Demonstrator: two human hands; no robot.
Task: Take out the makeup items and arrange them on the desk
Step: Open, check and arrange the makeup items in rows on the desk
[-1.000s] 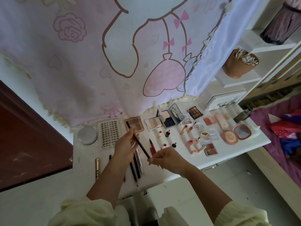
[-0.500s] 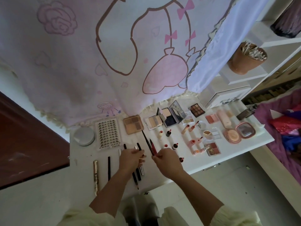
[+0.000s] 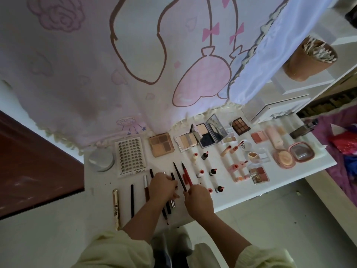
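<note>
Dark pencil (image 3: 179,177) — tail pinched, right fingers (image 3: 189,192)

Your desk (image 3: 311,167) has a smooth white top with a faint sheen, and the curtain (image 3: 92,78) across the upper frame is soft matt cloth, printed in pink, with a fringed hem. At lower left the mascara tube (image 3: 116,206) gleams like gold metal, the slim dark pencil (image 3: 179,176) at centre looks matt, and the open compact's mirror (image 3: 215,125) and the pink compact (image 3: 300,151) at right are glossy. Your sleeves (image 3: 119,248) along the bottom are pale, matt, crumpled cloth, and the brown panel (image 3: 29,165) at left looks like dull wood.
</note>
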